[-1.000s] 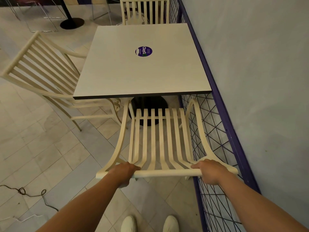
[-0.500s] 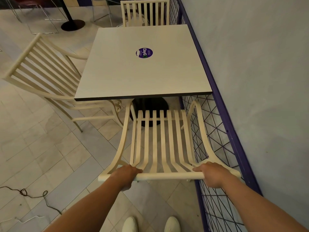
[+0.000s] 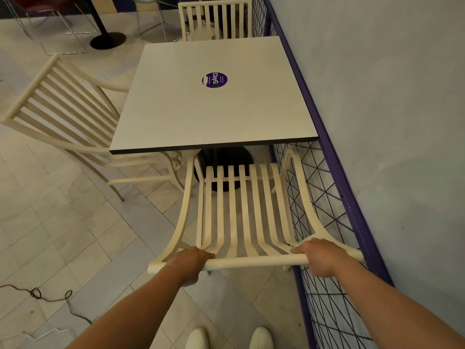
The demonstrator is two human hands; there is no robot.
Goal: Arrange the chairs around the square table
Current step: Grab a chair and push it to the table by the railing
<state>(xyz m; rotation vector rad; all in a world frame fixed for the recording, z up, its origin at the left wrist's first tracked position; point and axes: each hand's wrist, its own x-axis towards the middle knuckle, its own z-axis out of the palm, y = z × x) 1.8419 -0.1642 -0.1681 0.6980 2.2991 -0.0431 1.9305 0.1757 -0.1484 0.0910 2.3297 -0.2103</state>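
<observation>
near chair (image 3: 241,212), cream and slatted, standing at the near edge of the square table (image 3: 214,102), seat end already reaching under the tabletop, back leaning toward the camera. gripped at the top rail by both hands: left hand (image 3: 187,263) wrapped shut around the rail near its left end, right hand (image 3: 320,258) wrapped shut around it near the right end, fingers curled over and under. probably light enough to slide or tip with two hands, judging by the thin slats and slim frame; stiff, not fragile, though single slats look a poor place to pull. best held just where held now, on the top rail and wide apart, to keep from twisting. likely to scrape on the tiled floor (image 3: 75,235) if dragged rather than lifted.

outward: black pedestal base (image 3: 224,159) showing through the slats, something for the front legs to meet. purple wire-mesh fence (image 3: 327,248) just beside the chair's right side, a snag risk for the right arm and frame. second chair (image 3: 63,109) at the table's left side, turned at an angle, not yet squared. third chair (image 3: 216,20) at the far side, seemingly straight. round purple sticker (image 3: 214,80) on the tabletop. loose cable (image 3: 50,295) on the floor, well apart on the left.
</observation>
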